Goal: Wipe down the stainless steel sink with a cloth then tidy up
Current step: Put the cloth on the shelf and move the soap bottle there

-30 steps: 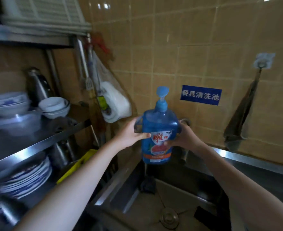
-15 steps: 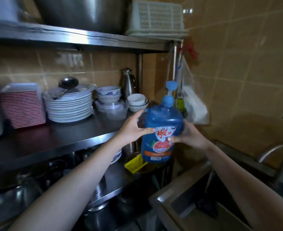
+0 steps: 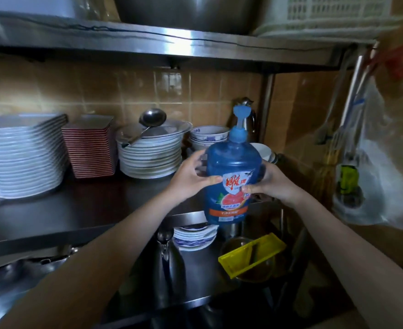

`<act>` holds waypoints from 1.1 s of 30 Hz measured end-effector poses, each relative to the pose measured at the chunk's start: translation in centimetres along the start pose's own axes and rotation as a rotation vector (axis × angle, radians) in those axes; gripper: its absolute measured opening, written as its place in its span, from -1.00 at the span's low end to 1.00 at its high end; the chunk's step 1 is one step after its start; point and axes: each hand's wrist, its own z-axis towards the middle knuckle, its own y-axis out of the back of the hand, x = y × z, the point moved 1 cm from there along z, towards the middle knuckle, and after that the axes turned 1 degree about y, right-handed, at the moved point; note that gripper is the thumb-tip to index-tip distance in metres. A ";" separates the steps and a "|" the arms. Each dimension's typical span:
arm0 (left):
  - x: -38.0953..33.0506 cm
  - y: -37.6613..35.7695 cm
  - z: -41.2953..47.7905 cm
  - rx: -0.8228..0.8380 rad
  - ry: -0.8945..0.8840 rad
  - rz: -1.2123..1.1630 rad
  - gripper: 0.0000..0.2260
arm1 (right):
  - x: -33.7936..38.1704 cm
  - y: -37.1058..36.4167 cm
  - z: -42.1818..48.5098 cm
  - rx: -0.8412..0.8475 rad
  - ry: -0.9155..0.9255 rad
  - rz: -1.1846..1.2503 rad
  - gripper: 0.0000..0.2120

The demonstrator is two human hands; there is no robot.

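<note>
- Head view: left hand [image 3: 191,179] and right hand [image 3: 272,185] each clasp a side of the blue soap bottle [image 3: 231,167], held nearly upright in the air.
- A second ago the bottle hung over the sink; now it faces the steel shelf [image 3: 77,210], so tidying has likely begun.
- Behind the bottle, patterned bowls [image 3: 208,136] and white bowls [image 3: 264,149] crowd the landing spot; left of it stand stacked plates [image 3: 150,157].

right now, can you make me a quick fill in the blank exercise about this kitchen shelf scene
The left hand and right hand hold a ____ pump bottle upright.
The stacked square dishes have white and ____ stripes.
A metal ____ lies atop the round plates right of those dishes.
Missing words: blue; red; ladle.
</note>
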 end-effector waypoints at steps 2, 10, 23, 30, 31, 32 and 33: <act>0.6 0.5 1.9 -0.030 0.003 0.005 -0.37 | -1.0 0.7 3.0 0.008 -0.010 -0.021 -0.14; 4.5 1.4 7.8 -0.055 0.050 -0.021 -0.40 | -6.4 2.2 10.7 0.019 -0.023 -0.021 -0.39; 6.0 2.0 9.9 0.028 0.135 0.142 -0.34 | -7.5 1.4 12.0 0.038 -0.077 -0.094 -0.41; 5.4 3.0 5.8 0.129 0.216 0.972 -0.39 | -7.3 1.0 7.5 -0.071 -0.066 -0.773 -0.39; 5.2 3.0 4.9 0.133 0.214 1.059 -0.42 | -7.4 1.1 6.5 -0.072 -0.087 -0.912 -0.38; 5.0 3.0 3.9 0.130 0.207 1.121 -0.45 | -7.4 1.0 5.4 -0.070 -0.102 -1.014 -0.37; 4.9 2.9 2.8 0.124 0.195 1.163 -0.48 | -7.5 0.9 4.2 -0.068 -0.115 -1.081 -0.37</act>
